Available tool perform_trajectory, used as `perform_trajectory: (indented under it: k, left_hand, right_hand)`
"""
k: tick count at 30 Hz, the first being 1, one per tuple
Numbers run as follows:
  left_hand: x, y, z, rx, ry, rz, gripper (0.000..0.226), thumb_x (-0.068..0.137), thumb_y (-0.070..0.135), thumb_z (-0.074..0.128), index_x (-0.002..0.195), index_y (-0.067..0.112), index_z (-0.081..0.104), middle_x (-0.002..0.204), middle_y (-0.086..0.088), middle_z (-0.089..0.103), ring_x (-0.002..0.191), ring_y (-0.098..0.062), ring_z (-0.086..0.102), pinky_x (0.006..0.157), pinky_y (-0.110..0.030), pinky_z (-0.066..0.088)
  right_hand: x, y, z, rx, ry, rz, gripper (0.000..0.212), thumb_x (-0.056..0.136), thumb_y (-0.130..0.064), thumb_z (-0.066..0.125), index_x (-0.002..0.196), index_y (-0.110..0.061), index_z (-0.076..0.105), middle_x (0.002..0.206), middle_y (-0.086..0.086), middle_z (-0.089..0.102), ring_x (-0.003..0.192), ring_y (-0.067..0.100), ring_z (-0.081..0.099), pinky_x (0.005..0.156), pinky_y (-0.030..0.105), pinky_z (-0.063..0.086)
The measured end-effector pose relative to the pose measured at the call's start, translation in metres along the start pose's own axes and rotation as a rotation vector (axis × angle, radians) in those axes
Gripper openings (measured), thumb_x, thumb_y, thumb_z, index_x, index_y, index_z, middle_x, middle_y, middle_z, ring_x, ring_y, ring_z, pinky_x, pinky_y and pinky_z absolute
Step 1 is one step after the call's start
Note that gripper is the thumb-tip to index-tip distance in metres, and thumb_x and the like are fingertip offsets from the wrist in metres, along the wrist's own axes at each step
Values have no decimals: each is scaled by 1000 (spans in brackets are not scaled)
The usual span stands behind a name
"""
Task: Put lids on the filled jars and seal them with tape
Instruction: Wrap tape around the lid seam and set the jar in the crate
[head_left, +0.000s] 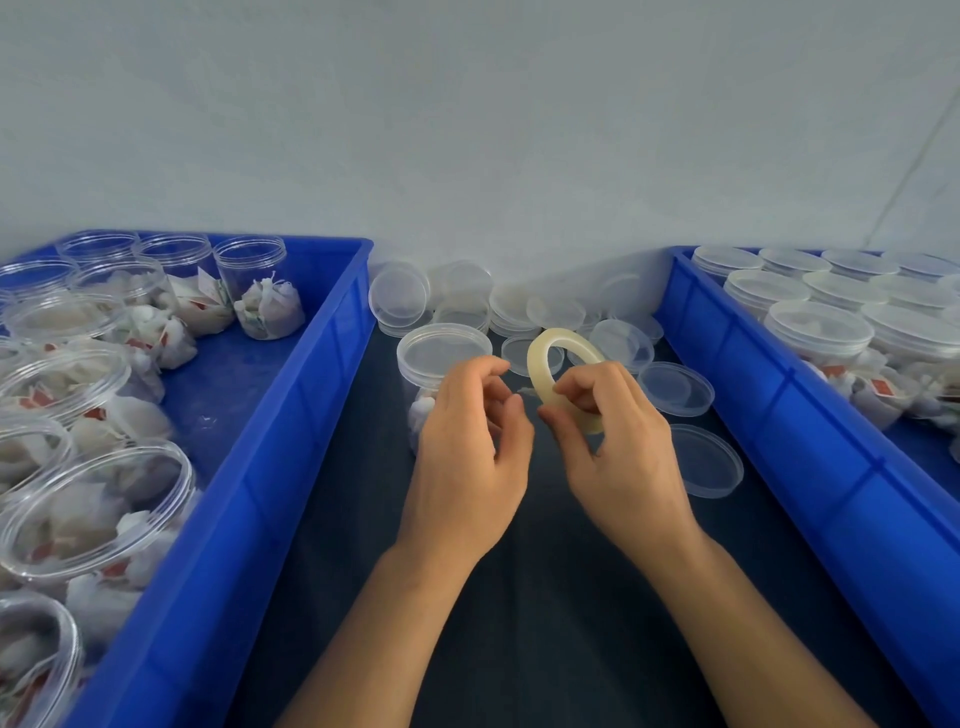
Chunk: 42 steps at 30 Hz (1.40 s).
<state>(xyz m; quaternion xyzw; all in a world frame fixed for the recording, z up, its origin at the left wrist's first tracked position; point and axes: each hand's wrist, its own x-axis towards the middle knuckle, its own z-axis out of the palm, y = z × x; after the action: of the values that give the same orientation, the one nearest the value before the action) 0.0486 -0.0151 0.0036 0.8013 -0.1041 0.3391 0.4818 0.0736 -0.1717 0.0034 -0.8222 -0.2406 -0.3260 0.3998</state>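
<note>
Tape, a pale translucent roll (558, 374), stands upright in your right hand (618, 452), thumb and fingers curled round its lower rim. Your left hand (467, 457) pinches the loose tape end just beside the roll. Behind that hand, a clear plastic jar with its lid on (441, 364) stands on the dark table (545, 597), between two blue plastic crates (291, 467). Loose clear lids (675, 387) lie around it.

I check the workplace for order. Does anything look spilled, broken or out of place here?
Nothing looks spilled or broken. The loose clear plastic lids lie in a disorderly heap on the dark table between the two blue plastic crates, some tilted.
</note>
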Motion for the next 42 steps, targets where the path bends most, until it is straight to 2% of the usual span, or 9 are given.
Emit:
perform_trajectory:
  k: [5,10,13,17,24,27,29,37,42]
  left_hand:
    - [0,-1,-1,47,-41,45,38,98,28,76,133,21,63,113,13,65,89,-14,68,78,-42,63]
    - [2,-3,-2,103,-18,133,20,99,18,77,117,12,75,108,5,71,86,-11,69,76,-38,62]
    - [2,-4,-4,132,5,162,12,99,14,76,110,9,77,103,1,73,86,-13,70,78,-41,61]
    - [2,-3,-4,165,-10,186,10,100,9,75,110,6,78,103,-2,74,91,-15,70,83,-42,60]
    - [0,0,-3,202,-60,176,8,103,10,70,107,7,76,102,-1,74,92,-16,68,90,-32,54]
    - [1,-4,-4,215,-49,178,12,105,15,67,108,7,76,102,-1,73,90,-19,69,88,-48,58]
    - [1,-6,-4,225,-35,174,13,106,16,65,108,7,75,101,-1,72,89,-20,69,86,-52,59]
    - [3,-6,-5,180,-50,120,8,103,12,71,109,10,76,102,3,72,87,-16,67,86,-52,58]
    - [6,-5,-10,112,-49,114,21,101,10,72,121,15,74,94,13,72,81,-8,68,85,-51,60]
  right_hand:
    - [0,2,-3,5,-35,-5,20,99,-15,71,112,-22,57,106,-13,59,97,3,62,78,26,55]
    - [1,3,-2,-6,-63,-28,17,101,-16,70,111,-22,58,108,-12,58,93,12,64,75,32,55]
    - [0,2,-2,-5,-61,-23,17,101,-19,71,112,-22,59,108,-12,58,91,14,64,72,33,56]
    - [-1,1,-1,-23,-51,2,21,101,-21,71,118,-22,58,112,-10,59,91,16,64,68,41,60]
    - [1,-1,0,-101,-75,62,28,103,-19,68,130,-18,67,117,-2,61,94,21,64,69,49,59]
    - [1,0,0,-108,-119,53,17,105,-21,65,118,-18,75,103,-2,60,82,18,60,68,46,55]
    - [2,1,0,-82,-158,66,15,104,-19,65,112,-18,78,95,0,59,80,18,59,70,43,54]
    - [3,1,-2,-30,-309,194,12,105,-24,65,109,-25,75,102,-8,59,89,13,59,78,37,52]
    - [4,-3,-2,35,-348,285,12,105,-31,62,103,-30,73,103,-15,59,87,7,58,77,28,46]
